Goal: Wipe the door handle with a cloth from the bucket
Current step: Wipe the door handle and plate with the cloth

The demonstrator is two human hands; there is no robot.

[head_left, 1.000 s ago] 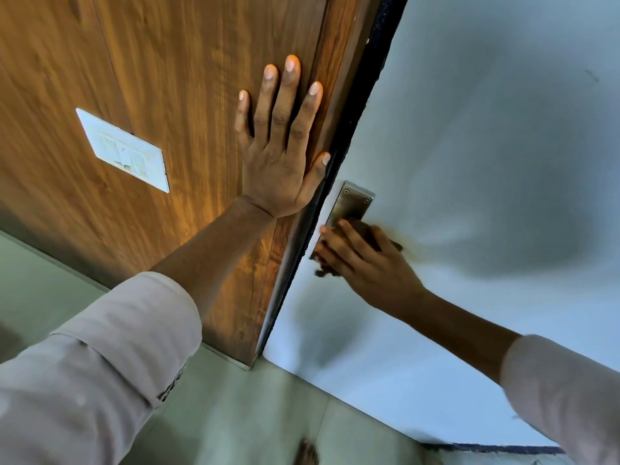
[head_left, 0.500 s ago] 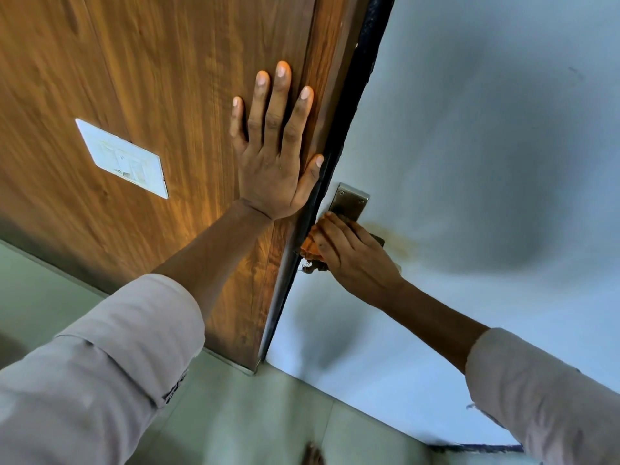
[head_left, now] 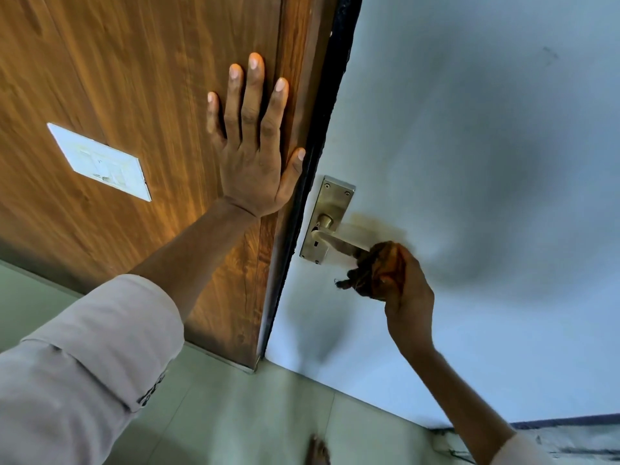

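A brass lever door handle (head_left: pixel 339 241) on its backplate (head_left: pixel 330 209) sits near the left edge of a pale blue-white door (head_left: pixel 486 162). My right hand (head_left: pixel 407 293) is shut on a bunched orange-brown cloth (head_left: pixel 375 271), which wraps the free right end of the lever. My left hand (head_left: pixel 255 146) lies flat with fingers spread on the wooden panel (head_left: pixel 134 78), just left of the dark door edge (head_left: pixel 322 135). The bucket is out of view.
A white switch plate (head_left: pixel 100 162) is set in the wooden panel at left. Pale green floor tiles (head_left: pixel 241 414) lie below, with a bare foot (head_left: pixel 317 451) at the bottom edge. A yellowish stain (head_left: pixel 375 224) marks the door beside the handle.
My right hand has slid with the cloth from the backplate rightwards to the lever's end, uncovering the plate and lever. The left hand has stayed pressed on the wood.
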